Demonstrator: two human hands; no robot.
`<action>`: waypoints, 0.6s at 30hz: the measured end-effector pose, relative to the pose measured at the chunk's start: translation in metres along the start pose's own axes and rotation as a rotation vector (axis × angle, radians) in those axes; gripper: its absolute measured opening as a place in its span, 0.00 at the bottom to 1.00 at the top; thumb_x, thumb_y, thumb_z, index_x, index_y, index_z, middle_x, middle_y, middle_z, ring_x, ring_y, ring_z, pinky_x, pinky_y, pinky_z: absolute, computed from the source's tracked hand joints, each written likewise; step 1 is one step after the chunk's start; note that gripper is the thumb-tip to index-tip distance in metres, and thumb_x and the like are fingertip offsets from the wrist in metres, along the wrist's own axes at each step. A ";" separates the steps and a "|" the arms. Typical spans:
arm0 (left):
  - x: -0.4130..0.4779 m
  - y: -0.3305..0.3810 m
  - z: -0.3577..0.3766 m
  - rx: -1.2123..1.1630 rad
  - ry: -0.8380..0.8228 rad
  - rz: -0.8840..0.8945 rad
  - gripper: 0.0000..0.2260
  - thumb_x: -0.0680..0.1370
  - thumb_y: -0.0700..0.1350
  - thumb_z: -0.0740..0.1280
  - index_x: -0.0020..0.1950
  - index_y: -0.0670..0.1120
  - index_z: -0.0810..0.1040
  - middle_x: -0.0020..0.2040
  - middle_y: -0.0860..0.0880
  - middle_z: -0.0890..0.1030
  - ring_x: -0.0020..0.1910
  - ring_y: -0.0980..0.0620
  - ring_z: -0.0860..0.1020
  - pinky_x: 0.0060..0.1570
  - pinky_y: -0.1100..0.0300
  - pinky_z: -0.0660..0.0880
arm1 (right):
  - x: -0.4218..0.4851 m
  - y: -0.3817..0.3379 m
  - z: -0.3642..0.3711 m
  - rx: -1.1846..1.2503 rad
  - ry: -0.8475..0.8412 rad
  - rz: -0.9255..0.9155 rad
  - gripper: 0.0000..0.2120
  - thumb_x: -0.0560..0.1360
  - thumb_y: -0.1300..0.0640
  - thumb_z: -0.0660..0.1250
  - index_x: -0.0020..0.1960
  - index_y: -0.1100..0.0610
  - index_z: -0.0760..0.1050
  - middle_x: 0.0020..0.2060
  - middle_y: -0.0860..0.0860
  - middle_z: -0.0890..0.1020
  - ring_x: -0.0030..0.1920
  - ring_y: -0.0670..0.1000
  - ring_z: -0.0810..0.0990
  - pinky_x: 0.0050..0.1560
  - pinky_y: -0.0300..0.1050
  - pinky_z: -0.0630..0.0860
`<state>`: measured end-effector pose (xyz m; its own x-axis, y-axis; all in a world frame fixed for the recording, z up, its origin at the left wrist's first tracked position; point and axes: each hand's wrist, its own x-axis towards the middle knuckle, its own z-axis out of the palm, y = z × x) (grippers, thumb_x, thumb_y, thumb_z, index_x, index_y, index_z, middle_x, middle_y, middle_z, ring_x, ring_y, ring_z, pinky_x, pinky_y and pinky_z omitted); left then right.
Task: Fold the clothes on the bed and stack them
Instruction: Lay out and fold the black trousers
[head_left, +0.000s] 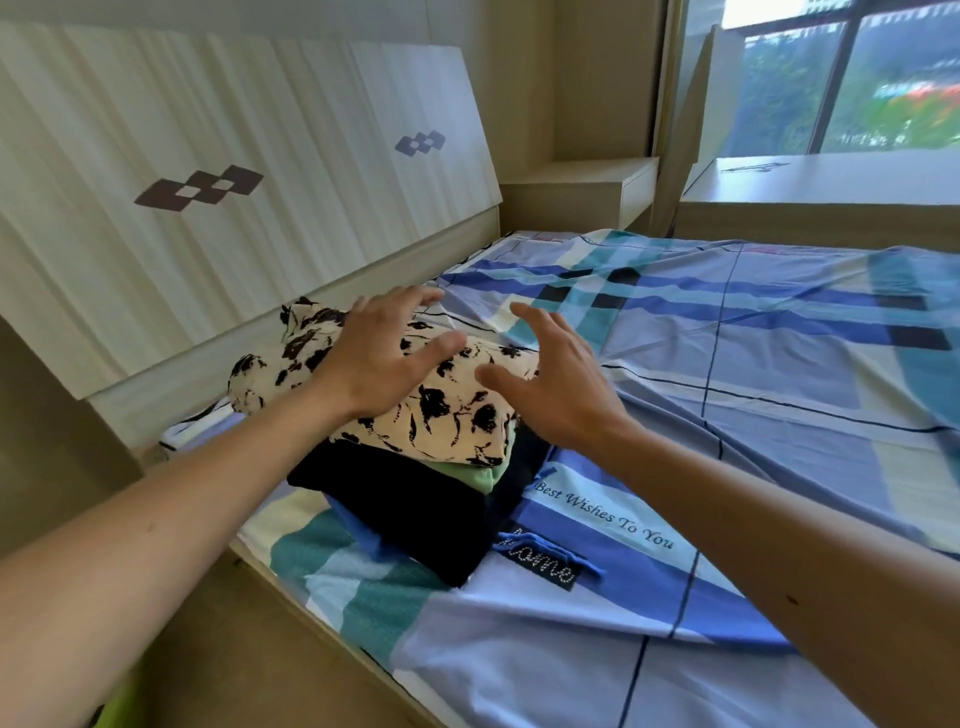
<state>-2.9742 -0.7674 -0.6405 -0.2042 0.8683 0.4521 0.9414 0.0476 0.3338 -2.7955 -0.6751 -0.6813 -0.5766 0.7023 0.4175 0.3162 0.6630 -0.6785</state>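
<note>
We record the bed as covered by a plaid sheet in blue, teal and cream, lettered "Best Wishes To You". One stack of folded clothes lies on it near the headboard, its bottom blue garment touching the sheet

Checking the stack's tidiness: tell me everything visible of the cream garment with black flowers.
The cream garment with black flowers looks like thin cloth, folded into a rumpled bundle. It lies topmost, over a green garment and a black garment. The left hand spreads over it, seemingly touching; the right hand hovers at its right edge.
</note>
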 end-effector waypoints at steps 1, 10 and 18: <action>0.002 0.014 0.008 -0.036 0.001 0.007 0.37 0.70 0.71 0.55 0.72 0.51 0.71 0.69 0.52 0.74 0.63 0.59 0.68 0.71 0.50 0.62 | -0.003 0.006 -0.009 -0.009 0.013 0.003 0.38 0.74 0.40 0.71 0.78 0.49 0.59 0.74 0.49 0.67 0.73 0.53 0.66 0.74 0.56 0.63; 0.005 0.152 0.092 -0.455 -0.046 0.080 0.26 0.74 0.61 0.66 0.69 0.51 0.73 0.66 0.56 0.76 0.66 0.59 0.73 0.66 0.63 0.67 | -0.065 0.079 -0.136 -0.091 0.196 0.134 0.33 0.73 0.49 0.74 0.75 0.52 0.66 0.70 0.51 0.73 0.70 0.52 0.73 0.69 0.50 0.69; -0.014 0.293 0.176 -0.874 -0.203 0.119 0.28 0.69 0.65 0.66 0.65 0.53 0.75 0.62 0.55 0.79 0.64 0.57 0.76 0.67 0.48 0.73 | -0.169 0.138 -0.256 -0.147 0.387 0.282 0.32 0.73 0.53 0.75 0.73 0.53 0.68 0.69 0.51 0.74 0.65 0.49 0.77 0.64 0.53 0.75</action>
<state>-2.6489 -0.6788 -0.6945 0.0108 0.9176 0.3973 0.3967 -0.3686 0.8407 -2.4616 -0.6359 -0.6913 -0.1401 0.8854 0.4432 0.5385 0.4438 -0.7163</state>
